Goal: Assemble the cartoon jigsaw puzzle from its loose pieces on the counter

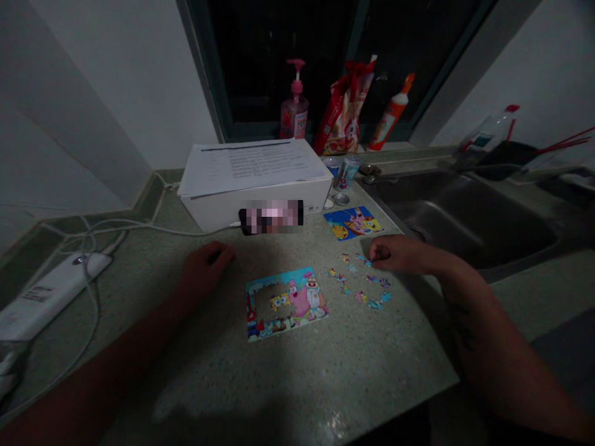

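Stone counter (381,365) serves as the work surface, and a cartoon-printed jigsaw (302,303) is laid flat on it directly before the person, with a bare gap left open in its left part. Loose pieces (357,279) are spread in a single layer to the right of the jigsaw, where they are kept separate and within reach of the right hand (400,254). The fingers of that hand are drawn together at the upper end of the scatter; whether a piece is clamped between them cannot be told. The left hand (204,266) is held loosely curled beyond the jigsaw's upper left corner, and nothing is seen gripped in it. A printed card (353,223) is placed face up beyond the pieces, apparently so that its picture stays in view. A phone (272,217), blurred in the view, is stood against a white box (209,214), on which papers (251,167) are stacked. A sink (465,217) is set to the right, and a power strip (51,297) is routed along the left side, clear of the pieces.
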`<move>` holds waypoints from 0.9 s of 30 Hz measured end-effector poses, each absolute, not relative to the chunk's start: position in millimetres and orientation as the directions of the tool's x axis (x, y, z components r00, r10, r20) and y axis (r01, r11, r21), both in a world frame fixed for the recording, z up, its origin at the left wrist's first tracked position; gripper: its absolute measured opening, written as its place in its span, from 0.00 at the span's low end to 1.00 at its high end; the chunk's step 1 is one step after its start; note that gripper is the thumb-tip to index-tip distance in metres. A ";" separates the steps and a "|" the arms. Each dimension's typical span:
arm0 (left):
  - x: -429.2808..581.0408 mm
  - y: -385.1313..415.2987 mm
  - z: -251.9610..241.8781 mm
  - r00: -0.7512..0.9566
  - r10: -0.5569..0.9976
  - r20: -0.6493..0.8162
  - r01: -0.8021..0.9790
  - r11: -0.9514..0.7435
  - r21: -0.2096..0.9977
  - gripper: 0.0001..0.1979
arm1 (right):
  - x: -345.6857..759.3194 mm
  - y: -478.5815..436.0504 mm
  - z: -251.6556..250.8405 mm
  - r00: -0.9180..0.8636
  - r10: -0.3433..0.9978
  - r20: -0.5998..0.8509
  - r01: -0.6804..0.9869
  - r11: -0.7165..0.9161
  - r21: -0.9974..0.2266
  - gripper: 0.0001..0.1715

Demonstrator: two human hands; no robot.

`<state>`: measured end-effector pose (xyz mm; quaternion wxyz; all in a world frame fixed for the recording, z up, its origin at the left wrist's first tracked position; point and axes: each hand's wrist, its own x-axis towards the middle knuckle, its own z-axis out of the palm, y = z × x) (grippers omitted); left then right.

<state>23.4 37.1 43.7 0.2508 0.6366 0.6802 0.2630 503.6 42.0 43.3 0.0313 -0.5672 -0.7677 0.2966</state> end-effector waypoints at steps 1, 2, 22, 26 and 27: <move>22.8 37.2 43.0 -0.063 0.998 -0.004 0.735 0.049 0.676 0.18 | 502.6 41.8 44.7 -0.357 0.888 -0.289 0.852 0.183 -0.490 0.08; 22.1 37.3 42.2 -0.066 0.998 -0.005 0.737 0.052 0.674 0.19 | 501.6 41.4 46.0 -0.359 0.886 -0.293 0.852 0.182 -0.491 0.08; 22.2 38.4 45.1 -0.097 0.994 -0.050 0.750 0.106 0.653 0.20 | 500.0 38.8 55.2 -0.290 0.886 -0.362 0.875 0.093 -0.475 0.09; 22.8 38.5 45.4 -0.096 0.994 -0.048 0.750 0.104 0.653 0.20 | 498.2 38.6 54.8 -0.288 0.888 -0.359 0.875 0.092 -0.475 0.09; 23.0 38.2 45.8 -0.094 0.994 -0.053 0.750 0.106 0.653 0.20 | 498.3 38.6 54.5 -0.290 0.888 -0.357 0.876 0.096 -0.472 0.09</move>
